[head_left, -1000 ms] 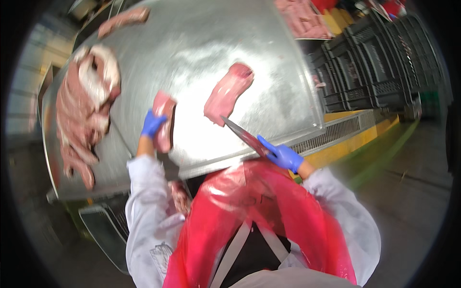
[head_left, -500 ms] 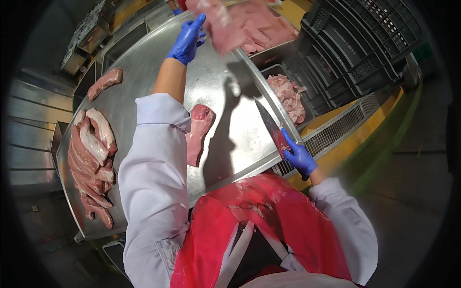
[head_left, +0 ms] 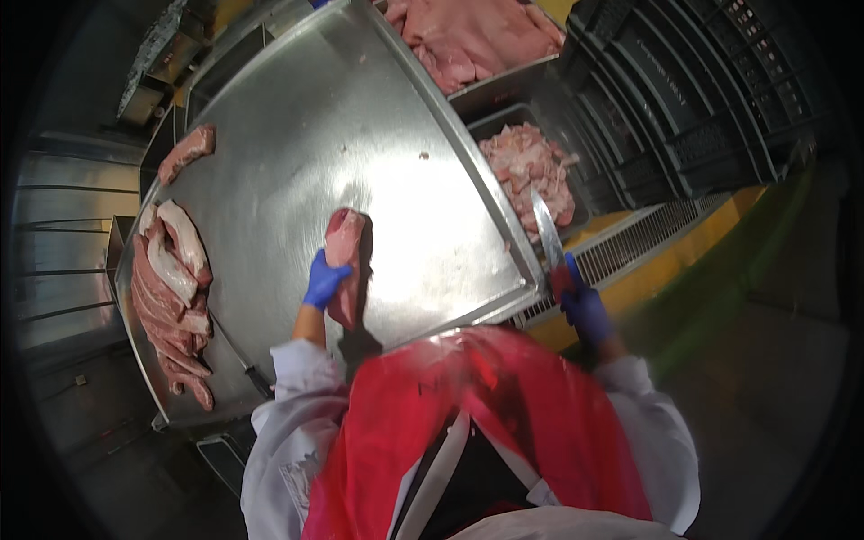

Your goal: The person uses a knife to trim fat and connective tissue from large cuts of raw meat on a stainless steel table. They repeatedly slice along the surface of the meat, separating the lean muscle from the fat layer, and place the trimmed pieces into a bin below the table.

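My left hand [head_left: 326, 280], in a blue glove, is closed around the side of a long piece of raw meat [head_left: 343, 241] on the metal table [head_left: 270, 144]. The meat is pink, with a darker red upper end. Off the table's right edge, my right hand [head_left: 587, 310], also gloved in blue, grips a knife [head_left: 548, 232] with a red handle. Its blade points up and away, over the edge of a tub of pale meat trimmings [head_left: 529, 171]. Part of the handle is hidden by my fingers.
At the table's left lie a pile of meat strips [head_left: 171, 297] and a separate piece [head_left: 188, 154]. A sharpening steel [head_left: 255, 373] rests near the front left edge. A bin of large pink slabs [head_left: 477, 40] stands at the far side; black crates [head_left: 666, 108] are at the right.
My left hand has released a slab over the far bin, come back toward me and taken hold of the meat on the table. The knife has shifted slightly right, off the table.
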A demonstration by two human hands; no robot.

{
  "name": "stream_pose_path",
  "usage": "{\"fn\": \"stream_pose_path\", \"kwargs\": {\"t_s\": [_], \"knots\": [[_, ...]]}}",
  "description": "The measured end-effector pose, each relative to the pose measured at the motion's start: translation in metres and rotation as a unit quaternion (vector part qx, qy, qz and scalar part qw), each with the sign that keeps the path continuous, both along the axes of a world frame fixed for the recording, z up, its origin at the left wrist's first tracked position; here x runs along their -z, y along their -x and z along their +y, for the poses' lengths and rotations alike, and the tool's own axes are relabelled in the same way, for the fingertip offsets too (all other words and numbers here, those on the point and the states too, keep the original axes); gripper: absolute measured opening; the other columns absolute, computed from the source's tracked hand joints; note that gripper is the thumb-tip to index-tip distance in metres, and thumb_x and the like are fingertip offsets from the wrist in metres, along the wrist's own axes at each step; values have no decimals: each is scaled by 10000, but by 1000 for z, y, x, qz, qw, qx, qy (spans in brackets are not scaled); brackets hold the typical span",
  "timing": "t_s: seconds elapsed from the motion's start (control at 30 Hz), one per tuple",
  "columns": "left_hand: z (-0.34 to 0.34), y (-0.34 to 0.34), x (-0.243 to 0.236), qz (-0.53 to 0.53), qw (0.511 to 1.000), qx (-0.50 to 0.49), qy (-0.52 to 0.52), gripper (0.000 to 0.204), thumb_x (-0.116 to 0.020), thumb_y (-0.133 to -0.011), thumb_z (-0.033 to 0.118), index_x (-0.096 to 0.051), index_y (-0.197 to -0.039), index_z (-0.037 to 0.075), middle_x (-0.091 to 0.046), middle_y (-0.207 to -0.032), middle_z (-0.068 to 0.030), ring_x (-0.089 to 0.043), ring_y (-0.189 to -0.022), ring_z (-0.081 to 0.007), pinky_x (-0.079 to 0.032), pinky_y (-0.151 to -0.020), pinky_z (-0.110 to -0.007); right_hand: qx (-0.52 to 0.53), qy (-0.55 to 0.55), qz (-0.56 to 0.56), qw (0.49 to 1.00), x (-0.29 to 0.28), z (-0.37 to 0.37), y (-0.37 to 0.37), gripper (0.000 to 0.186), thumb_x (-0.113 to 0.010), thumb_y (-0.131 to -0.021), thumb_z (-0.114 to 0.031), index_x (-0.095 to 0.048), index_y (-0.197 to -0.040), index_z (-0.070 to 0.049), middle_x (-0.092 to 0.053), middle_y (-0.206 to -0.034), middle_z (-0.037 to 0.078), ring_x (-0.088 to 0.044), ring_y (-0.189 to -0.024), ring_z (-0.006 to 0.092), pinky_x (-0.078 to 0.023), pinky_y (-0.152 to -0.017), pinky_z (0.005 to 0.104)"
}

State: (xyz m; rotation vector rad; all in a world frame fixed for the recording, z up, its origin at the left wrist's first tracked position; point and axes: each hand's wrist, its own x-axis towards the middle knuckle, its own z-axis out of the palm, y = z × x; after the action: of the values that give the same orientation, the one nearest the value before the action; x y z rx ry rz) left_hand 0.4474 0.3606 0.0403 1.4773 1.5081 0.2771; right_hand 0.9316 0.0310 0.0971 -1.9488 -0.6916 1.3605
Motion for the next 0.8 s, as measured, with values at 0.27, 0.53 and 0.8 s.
{"fn": "stream_pose_path", "kwargs": {"t_s": [0.27, 0.53, 0.8], "knots": [[104, -207, -166, -423, 901, -75, 52, 469, -726, -894, 207, -603, -1282, -26, -677, -1087, -105, -662, -1036, -190, -556, -845, -308, -108, -47, -135, 984, 8, 62, -7, 671, -574, -991, -195, -293, -1599, -163, -704, -980, 156, -686, -831, 234, -532, -714, 365], [204, -238, -162, -77, 944, 80, -311, 852, -776, -782, 488, -493, -1368, -62, -606, -1284, -275, -612, -1172, -396, -503, -1001, -447, -38, -117, 13, 992, 20, 86, 30, 787, -518, -997, -3, -163, -1647, -269, -552, -729, -21, -479, -537, 64, -398, -460, 225], [153, 142, -13, 157, 966, -77, -188, 862, -789, -804, 387, -422, -1489, 12, -495, -1473, -256, -492, -1356, -405, -412, -1129, -437, -134, -90, -38, 986, 43, 126, 83, 773, -532, -987, 2, -198, -1643, -232, -549, -804, -27, -476, -631, 57, -418, -549, 215]]}}
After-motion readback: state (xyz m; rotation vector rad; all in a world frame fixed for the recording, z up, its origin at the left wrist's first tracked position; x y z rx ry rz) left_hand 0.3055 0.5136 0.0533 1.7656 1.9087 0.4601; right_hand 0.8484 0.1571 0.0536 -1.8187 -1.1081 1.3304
